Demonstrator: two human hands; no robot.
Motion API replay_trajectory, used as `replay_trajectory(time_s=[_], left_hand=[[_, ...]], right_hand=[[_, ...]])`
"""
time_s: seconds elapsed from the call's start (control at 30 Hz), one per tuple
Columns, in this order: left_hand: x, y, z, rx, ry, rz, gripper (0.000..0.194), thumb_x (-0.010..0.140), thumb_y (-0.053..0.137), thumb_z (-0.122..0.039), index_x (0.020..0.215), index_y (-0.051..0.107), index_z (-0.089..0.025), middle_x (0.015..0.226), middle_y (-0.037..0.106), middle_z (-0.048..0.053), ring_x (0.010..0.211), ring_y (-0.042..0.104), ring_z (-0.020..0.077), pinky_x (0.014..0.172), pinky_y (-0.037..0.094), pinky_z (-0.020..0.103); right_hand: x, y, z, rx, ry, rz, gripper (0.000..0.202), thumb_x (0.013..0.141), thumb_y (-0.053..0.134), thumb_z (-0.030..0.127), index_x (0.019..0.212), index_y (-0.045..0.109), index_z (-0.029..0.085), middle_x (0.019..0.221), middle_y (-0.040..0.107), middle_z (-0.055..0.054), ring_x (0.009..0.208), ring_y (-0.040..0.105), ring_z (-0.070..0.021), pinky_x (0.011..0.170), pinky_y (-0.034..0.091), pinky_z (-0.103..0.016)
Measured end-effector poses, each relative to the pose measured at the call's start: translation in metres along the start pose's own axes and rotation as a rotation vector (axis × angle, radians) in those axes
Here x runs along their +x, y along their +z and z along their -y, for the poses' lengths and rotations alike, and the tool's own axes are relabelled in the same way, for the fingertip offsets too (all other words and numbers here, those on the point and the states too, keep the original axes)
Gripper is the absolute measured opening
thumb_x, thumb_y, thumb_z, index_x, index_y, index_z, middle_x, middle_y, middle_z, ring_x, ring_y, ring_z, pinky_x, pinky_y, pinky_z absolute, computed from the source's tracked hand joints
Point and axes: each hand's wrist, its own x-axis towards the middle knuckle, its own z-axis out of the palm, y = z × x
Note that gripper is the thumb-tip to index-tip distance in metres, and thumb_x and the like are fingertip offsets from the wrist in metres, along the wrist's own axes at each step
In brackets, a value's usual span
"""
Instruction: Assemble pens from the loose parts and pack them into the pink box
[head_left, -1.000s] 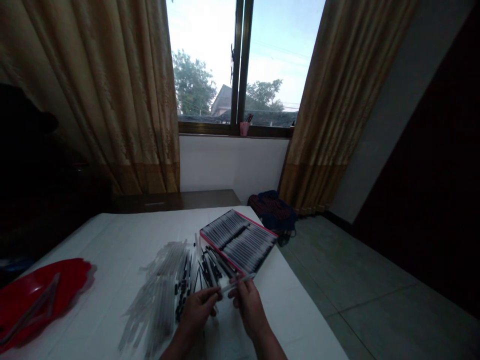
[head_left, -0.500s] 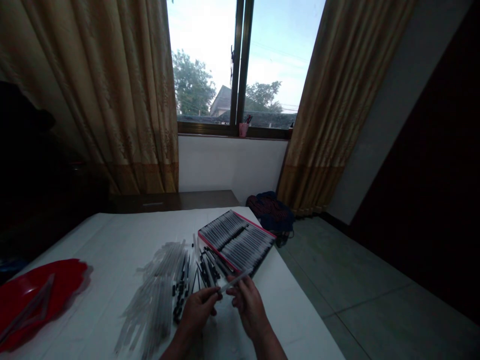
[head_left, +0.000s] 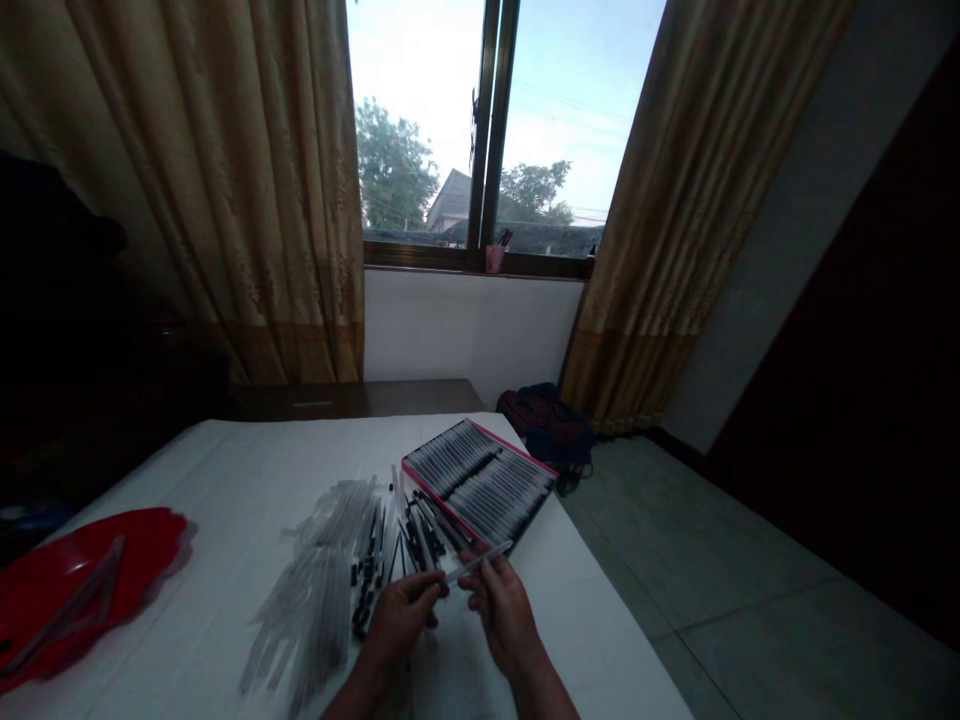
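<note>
Between my two hands a thin pale tube [head_left: 478,563] slants up to the right. My left hand [head_left: 401,615] pinches its lower end, and the fingers of my right hand [head_left: 504,602] are closed on its upper part. Just beyond them lies a red-edged box [head_left: 480,480] filled with rows of pale pens with dark ends. Loose black-ended pieces [head_left: 420,530] lie between the box and my left hand. Left of these, a large pile of clear tubes [head_left: 315,590] spreads over the white table [head_left: 247,470].
A red plate [head_left: 142,550] with clear pieces on it stands at the table's left. Dark cloth [head_left: 547,420] lies beyond the far right corner. Past the table are a low brown cabinet [head_left: 412,398] and a window sill with a pink cup [head_left: 494,258].
The whole view has shifted slightly, so that things appear a little further right. Both hands keep nearly the same pose around the tube.
</note>
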Motion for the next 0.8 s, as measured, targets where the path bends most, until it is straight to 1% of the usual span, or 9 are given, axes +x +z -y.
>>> replay_trajectory(time_s=[0.13, 0.27, 0.33, 0.4, 0.43, 0.5, 0.6, 0.67, 0.8], left_hand=[[-0.001, 0.002, 0.003, 0.042, 0.019, 0.003, 0.052, 0.057, 0.064, -0.053, 0.088, 0.075, -0.013, 0.071, 0.074, 0.006, 0.045, 0.058, 0.0129, 0.048, 0.046, 0.025], [-0.009, 0.006, 0.0, 0.113, 0.082, -0.012, 0.041, 0.064, 0.061, -0.046, 0.089, 0.075, -0.017, 0.073, 0.075, 0.004, 0.054, 0.063, 0.0152, 0.054, 0.049, 0.025], [-0.014, 0.008, -0.003, 0.159, 0.127, -0.027, 0.034, 0.068, 0.059, -0.04, 0.091, 0.074, -0.02, 0.08, 0.076, 0.004, 0.065, 0.066, 0.0174, 0.062, 0.05, 0.026], [-0.018, 0.009, -0.008, 0.207, 0.162, -0.042, 0.032, 0.069, 0.059, -0.036, 0.094, 0.074, -0.022, 0.091, 0.076, 0.005, 0.079, 0.068, 0.0196, 0.071, 0.05, 0.026], [-0.019, 0.009, -0.01, 0.231, 0.171, -0.044, 0.032, 0.07, 0.059, -0.036, 0.095, 0.073, -0.021, 0.092, 0.075, 0.005, 0.081, 0.068, 0.0199, 0.072, 0.05, 0.026], [-0.02, 0.007, -0.014, 0.277, 0.171, -0.029, 0.031, 0.074, 0.056, -0.04, 0.089, 0.073, -0.02, 0.085, 0.076, 0.006, 0.07, 0.068, 0.0187, 0.064, 0.05, 0.025], [-0.018, 0.005, -0.017, 0.338, 0.151, -0.002, 0.042, 0.082, 0.044, -0.048, 0.075, 0.072, -0.017, 0.067, 0.073, 0.005, 0.048, 0.063, 0.015, 0.049, 0.045, 0.023], [-0.017, 0.005, -0.018, 0.372, 0.137, 0.001, 0.042, 0.082, 0.043, -0.045, 0.072, 0.071, -0.016, 0.066, 0.073, 0.005, 0.047, 0.062, 0.014, 0.047, 0.043, 0.021], [-0.02, 0.009, -0.02, 0.439, 0.123, 0.019, 0.032, 0.079, 0.049, -0.037, 0.071, 0.071, -0.016, 0.064, 0.073, 0.003, 0.048, 0.063, 0.0133, 0.046, 0.042, 0.019]], right_hand=[[0.002, 0.001, -0.002, -0.045, -0.04, -0.064, 0.047, 0.055, 0.081, 0.053, 0.078, 0.062, 0.016, 0.07, 0.067, -0.001, 0.05, 0.054, -0.0084, 0.042, 0.034, -0.017], [0.003, 0.002, -0.004, -0.053, -0.059, -0.083, 0.045, 0.058, 0.079, 0.056, 0.068, 0.06, 0.016, 0.048, 0.054, 0.006, 0.042, 0.043, -0.0055, 0.039, 0.029, -0.016], [0.003, 0.001, -0.004, -0.047, -0.065, -0.1, 0.047, 0.058, 0.077, 0.059, 0.066, 0.059, 0.017, 0.045, 0.051, 0.007, 0.041, 0.04, -0.0055, 0.039, 0.029, -0.016], [0.003, 0.001, -0.004, -0.032, -0.068, -0.116, 0.046, 0.058, 0.077, 0.058, 0.068, 0.059, 0.017, 0.047, 0.052, 0.007, 0.043, 0.042, -0.0059, 0.04, 0.031, -0.017], [0.003, 0.0, -0.004, -0.022, -0.069, -0.124, 0.045, 0.058, 0.078, 0.057, 0.069, 0.06, 0.017, 0.049, 0.053, 0.006, 0.044, 0.043, -0.0064, 0.041, 0.034, -0.017], [0.002, 0.0, -0.003, -0.013, -0.069, -0.132, 0.043, 0.059, 0.079, 0.055, 0.073, 0.062, 0.018, 0.054, 0.056, 0.006, 0.047, 0.047, -0.0077, 0.044, 0.038, -0.018], [0.002, -0.001, -0.003, -0.033, -0.069, -0.135, 0.042, 0.057, 0.08, 0.052, 0.074, 0.063, 0.018, 0.056, 0.058, 0.005, 0.049, 0.049, -0.0094, 0.046, 0.041, -0.02], [0.002, -0.001, -0.003, -0.047, -0.067, -0.12, 0.041, 0.057, 0.08, 0.052, 0.075, 0.064, 0.019, 0.058, 0.06, 0.004, 0.05, 0.05, -0.01, 0.046, 0.041, -0.02], [0.002, -0.002, -0.003, -0.052, -0.052, -0.091, 0.04, 0.06, 0.079, 0.051, 0.078, 0.065, 0.019, 0.064, 0.063, 0.004, 0.053, 0.052, -0.0101, 0.047, 0.043, -0.02]])
